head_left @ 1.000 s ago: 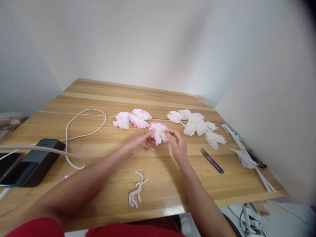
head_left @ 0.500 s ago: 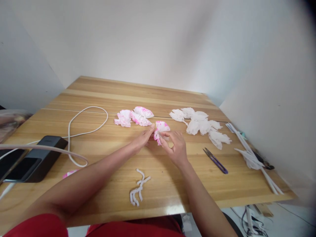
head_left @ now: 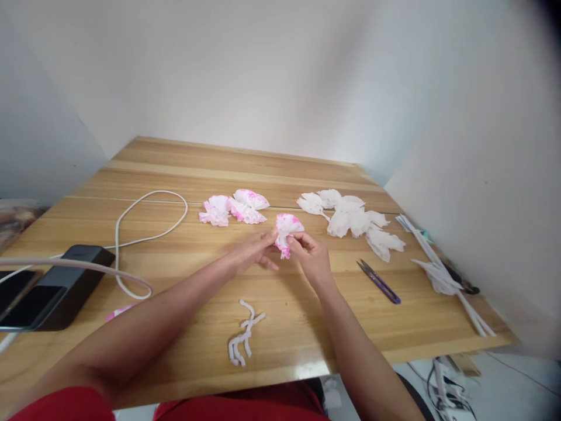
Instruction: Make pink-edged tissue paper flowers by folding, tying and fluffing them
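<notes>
Between my hands is a pink-edged white tissue-paper piece [head_left: 287, 223], gathered at the middle and fanned out at the top like a crinkled petal. My right hand [head_left: 310, 257] pinches its gathered middle between thumb and fingers. At its left edge, my left hand [head_left: 256, 251] holds the paper with thumb and forefinger, the lower fingers spread below. Further back on the left lie several similar pink-and-white tissue pieces [head_left: 248, 206]. A group of plain white tissue pieces [head_left: 350, 211] lies behind and right of my right hand.
Purple-handled thread snips [head_left: 380, 282] lie right of my right forearm. Short white strips [head_left: 245, 336] rest near the front edge. White sticks [head_left: 456, 286] line the right edge. A dark device [head_left: 65, 286] and a looped white cable [head_left: 118, 234] occupy the left.
My left fingers have shifted down along the tissue piece, and the lower ones have spread. More of the pink-edged paper shows. The view has turned slightly.
</notes>
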Available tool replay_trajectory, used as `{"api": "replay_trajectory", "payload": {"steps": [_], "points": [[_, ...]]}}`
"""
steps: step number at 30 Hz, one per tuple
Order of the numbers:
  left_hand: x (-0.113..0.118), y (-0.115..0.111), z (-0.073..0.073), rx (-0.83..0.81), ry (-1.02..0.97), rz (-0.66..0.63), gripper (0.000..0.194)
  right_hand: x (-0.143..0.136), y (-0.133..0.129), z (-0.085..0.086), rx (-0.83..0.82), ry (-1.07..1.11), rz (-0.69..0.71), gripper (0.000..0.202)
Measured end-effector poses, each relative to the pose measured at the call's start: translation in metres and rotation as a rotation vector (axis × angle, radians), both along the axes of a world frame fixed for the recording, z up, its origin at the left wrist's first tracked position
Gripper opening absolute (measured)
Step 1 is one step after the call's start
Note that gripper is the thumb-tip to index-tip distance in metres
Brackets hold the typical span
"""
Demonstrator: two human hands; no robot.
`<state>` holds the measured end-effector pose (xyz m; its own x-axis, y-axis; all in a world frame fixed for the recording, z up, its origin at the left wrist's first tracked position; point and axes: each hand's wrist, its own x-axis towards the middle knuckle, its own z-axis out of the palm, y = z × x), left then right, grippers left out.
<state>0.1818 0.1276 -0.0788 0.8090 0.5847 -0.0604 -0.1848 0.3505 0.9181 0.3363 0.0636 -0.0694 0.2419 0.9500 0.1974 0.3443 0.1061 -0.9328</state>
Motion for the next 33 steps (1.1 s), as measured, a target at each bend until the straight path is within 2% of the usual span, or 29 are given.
{"api": "replay_trajectory", "payload": {"steps": [4, 11, 18, 23, 27, 30, 33], "points": [[0.001, 0.000, -0.002, 0.018, 0.059, 0.032, 0.048, -0.001, 0.000, 0.001, 0.007, -0.024, -0.025, 0.021], [0.007, 0.002, -0.008, -0.150, 0.044, 0.211, 0.031, -0.002, 0.001, -0.002, 0.004, -0.019, -0.067, 0.020], [0.008, 0.003, -0.010, -0.162, 0.019, 0.250, 0.030, -0.001, 0.005, -0.007, -0.009, 0.096, -0.090, 0.022], [0.009, 0.000, -0.009, 0.088, 0.101, 0.250, 0.037, -0.007, -0.001, -0.003, 0.152, -0.261, -0.117, 0.022], [0.011, 0.000, -0.014, 0.291, 0.166, 0.255, 0.032, -0.010, -0.003, -0.005, 0.269, -0.456, -0.097, 0.016], [0.011, 0.000, -0.019, 0.456, 0.226, 0.287, 0.030, -0.010, -0.002, -0.009, 0.263, -0.461, -0.102, 0.015], [0.010, -0.002, -0.019, 0.547, 0.291, 0.314, 0.043, -0.009, -0.001, -0.012, 0.167, -0.271, -0.112, 0.019]]}}
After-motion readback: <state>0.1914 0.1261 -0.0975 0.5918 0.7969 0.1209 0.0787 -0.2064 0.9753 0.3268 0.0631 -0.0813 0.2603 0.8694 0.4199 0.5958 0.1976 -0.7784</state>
